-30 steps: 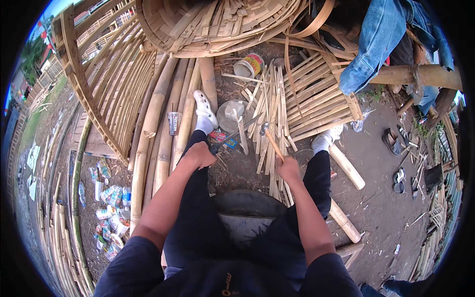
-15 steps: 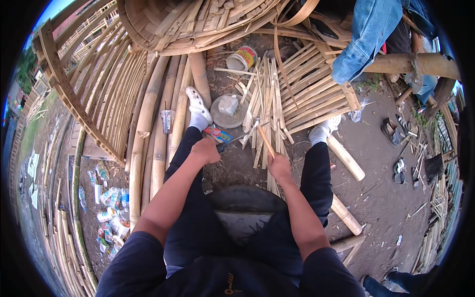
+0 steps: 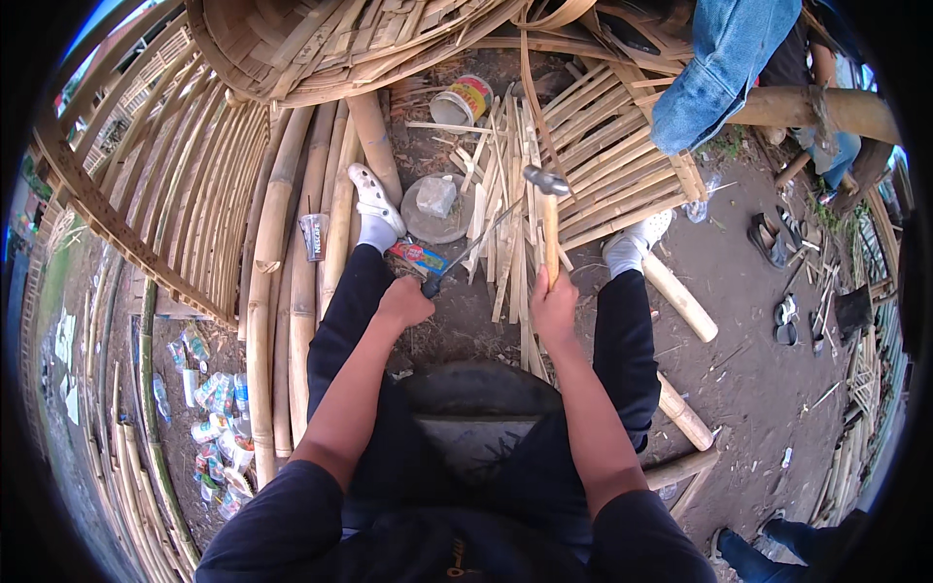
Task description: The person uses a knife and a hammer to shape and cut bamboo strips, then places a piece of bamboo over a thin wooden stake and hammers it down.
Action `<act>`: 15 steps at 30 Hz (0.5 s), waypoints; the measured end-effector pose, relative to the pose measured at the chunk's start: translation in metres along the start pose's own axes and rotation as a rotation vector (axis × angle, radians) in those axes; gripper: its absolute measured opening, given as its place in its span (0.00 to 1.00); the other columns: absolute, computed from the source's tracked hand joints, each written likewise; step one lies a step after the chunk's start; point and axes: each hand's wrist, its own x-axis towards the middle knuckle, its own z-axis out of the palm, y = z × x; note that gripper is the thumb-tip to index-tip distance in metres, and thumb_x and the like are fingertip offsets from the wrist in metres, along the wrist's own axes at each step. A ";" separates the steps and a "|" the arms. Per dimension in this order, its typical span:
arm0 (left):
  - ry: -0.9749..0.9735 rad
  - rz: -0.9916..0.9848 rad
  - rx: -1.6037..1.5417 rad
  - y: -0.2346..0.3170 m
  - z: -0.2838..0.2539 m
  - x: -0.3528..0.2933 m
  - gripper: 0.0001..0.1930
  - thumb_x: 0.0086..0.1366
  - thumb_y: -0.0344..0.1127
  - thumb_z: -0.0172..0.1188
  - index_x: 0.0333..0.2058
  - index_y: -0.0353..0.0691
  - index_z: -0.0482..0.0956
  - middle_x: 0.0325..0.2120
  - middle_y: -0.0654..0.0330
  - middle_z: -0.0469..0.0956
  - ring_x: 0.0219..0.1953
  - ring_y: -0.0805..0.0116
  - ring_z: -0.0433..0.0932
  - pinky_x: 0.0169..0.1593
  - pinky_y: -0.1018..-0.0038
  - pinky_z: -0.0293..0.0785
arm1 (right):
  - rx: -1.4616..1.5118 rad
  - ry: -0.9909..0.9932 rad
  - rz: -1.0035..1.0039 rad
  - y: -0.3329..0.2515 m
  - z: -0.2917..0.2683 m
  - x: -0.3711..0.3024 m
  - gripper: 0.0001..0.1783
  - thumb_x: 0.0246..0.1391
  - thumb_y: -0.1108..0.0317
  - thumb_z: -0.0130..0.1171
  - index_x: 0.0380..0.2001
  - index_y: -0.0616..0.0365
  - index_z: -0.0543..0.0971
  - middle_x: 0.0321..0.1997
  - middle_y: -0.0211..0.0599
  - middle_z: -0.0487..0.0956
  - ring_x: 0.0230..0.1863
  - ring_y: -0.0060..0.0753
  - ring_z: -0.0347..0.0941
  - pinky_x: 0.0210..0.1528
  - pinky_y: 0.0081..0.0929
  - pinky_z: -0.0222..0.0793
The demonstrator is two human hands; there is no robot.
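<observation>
Between the white shoes (image 3: 375, 199), saw a loose pile of bamboo strips (image 3: 501, 257) on the ground, partly covered in the view by the tools. Beside the right shoe (image 3: 637, 240), noticed a slatted panel (image 3: 617, 160); beside the left one, thick bamboo poles (image 3: 277, 233) and, further left, a slatted frame (image 3: 194, 185). Near the left shoe, found a colourful packet (image 3: 418, 257) and a round slab (image 3: 424, 229) with a pale block (image 3: 436, 196) on top.

At the top, saw a woven basket (image 3: 253, 58) with flat strips inside; near it, a tipped bucket (image 3: 461, 100), with contents impossible to tell. By the poles, saw a plastic cup (image 3: 312, 237) with a straw; at left, a heap of plastic bottles and cups (image 3: 219, 418).

With the left hand (image 3: 406, 302), held a long thin tool (image 3: 455, 264), with fingers closed around its dark handle. With the right hand (image 3: 555, 304), held a hammer (image 3: 551, 228) upright, with fingers wrapped around the wooden handle. Could not tell about contact between hammer and tool.
</observation>
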 end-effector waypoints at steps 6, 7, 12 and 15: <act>-0.005 -0.036 0.066 0.004 0.010 -0.004 0.19 0.50 0.36 0.58 0.40 0.30 0.79 0.43 0.40 0.79 0.48 0.47 0.79 0.52 0.59 0.75 | -0.204 -0.296 0.126 0.043 0.021 -0.026 0.22 0.62 0.57 0.52 0.24 0.67 0.76 0.21 0.62 0.75 0.28 0.67 0.74 0.31 0.52 0.69; -0.003 -0.062 0.032 0.000 0.017 -0.002 0.19 0.50 0.36 0.58 0.41 0.30 0.79 0.43 0.40 0.79 0.48 0.47 0.79 0.52 0.58 0.75 | -0.177 -0.249 0.107 0.027 0.013 -0.019 0.21 0.63 0.58 0.52 0.24 0.67 0.75 0.20 0.61 0.74 0.26 0.65 0.74 0.29 0.51 0.69; -0.007 -0.084 0.000 -0.007 0.014 0.008 0.18 0.50 0.37 0.59 0.38 0.30 0.80 0.39 0.40 0.80 0.46 0.46 0.79 0.51 0.59 0.75 | 0.057 -0.007 0.011 -0.049 -0.029 0.022 0.20 0.62 0.61 0.53 0.22 0.66 0.71 0.14 0.52 0.70 0.19 0.60 0.72 0.22 0.45 0.64; -0.006 -0.057 0.001 -0.002 0.013 0.009 0.19 0.50 0.37 0.58 0.38 0.30 0.79 0.40 0.40 0.79 0.47 0.45 0.79 0.51 0.59 0.75 | 0.187 0.203 -0.061 -0.033 -0.004 0.018 0.17 0.62 0.64 0.53 0.22 0.64 0.70 0.13 0.48 0.68 0.17 0.58 0.70 0.21 0.43 0.63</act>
